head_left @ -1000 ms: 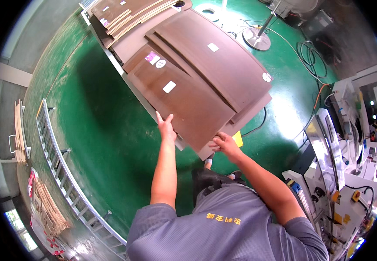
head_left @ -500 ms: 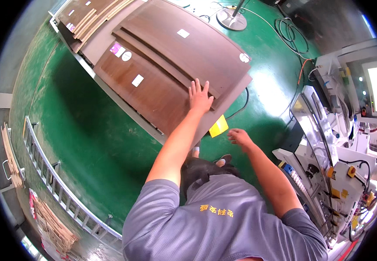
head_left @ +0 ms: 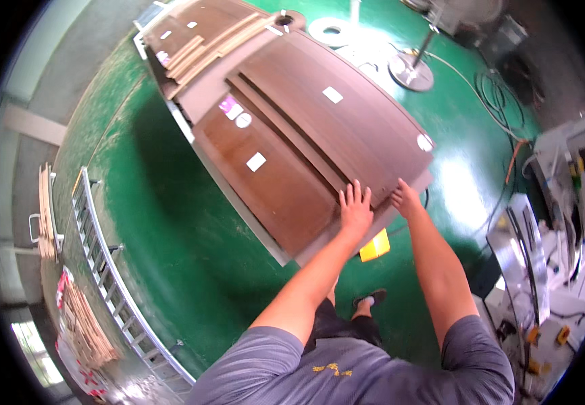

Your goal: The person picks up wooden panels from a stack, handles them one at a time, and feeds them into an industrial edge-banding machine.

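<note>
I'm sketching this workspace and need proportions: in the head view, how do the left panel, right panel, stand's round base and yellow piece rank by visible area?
Largest to smallest:
1. Right panel
2. Left panel
3. Round base
4. Yellow piece

These are apparent sizes only.

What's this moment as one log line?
left hand: spread at near end of brown boards; right hand: at near edge of right board; white labels: on boards

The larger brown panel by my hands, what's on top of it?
On the larger brown panel I see a white rectangular label and a round white sticker near a corner. What your left hand and right hand cover at its near end is hidden.
</note>
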Demonstrator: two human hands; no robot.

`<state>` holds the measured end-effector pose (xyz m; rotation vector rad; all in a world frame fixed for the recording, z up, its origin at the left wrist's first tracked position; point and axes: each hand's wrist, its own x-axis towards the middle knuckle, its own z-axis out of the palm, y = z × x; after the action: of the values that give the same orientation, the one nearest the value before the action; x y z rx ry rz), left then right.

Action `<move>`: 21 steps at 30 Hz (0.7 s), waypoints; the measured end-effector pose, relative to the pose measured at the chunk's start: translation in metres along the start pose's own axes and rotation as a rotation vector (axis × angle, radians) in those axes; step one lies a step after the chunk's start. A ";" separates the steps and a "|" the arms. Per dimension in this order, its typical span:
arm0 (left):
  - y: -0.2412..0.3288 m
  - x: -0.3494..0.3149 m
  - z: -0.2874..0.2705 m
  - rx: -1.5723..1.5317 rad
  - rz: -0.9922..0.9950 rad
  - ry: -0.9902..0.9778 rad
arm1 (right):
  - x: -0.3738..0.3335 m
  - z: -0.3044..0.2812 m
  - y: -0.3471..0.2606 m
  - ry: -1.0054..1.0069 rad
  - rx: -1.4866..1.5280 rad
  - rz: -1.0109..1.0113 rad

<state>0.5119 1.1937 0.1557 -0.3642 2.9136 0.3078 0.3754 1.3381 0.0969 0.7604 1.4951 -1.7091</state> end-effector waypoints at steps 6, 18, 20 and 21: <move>0.000 0.002 -0.011 -0.102 -0.006 -0.095 | 0.018 0.016 -0.017 0.104 0.089 0.160; -0.002 -0.022 -0.042 -0.207 0.046 -0.085 | -0.005 0.008 0.001 -0.005 -0.028 -0.127; 0.000 -0.043 -0.055 -0.250 0.106 -0.066 | -0.034 0.001 0.009 -0.035 0.042 -0.282; -0.001 -0.051 -0.059 -0.274 0.138 -0.045 | -0.053 -0.001 0.007 -0.052 0.074 -0.369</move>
<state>0.5514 1.1905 0.2226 -0.1915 2.8601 0.7296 0.4111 1.3465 0.1364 0.4926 1.6178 -2.0479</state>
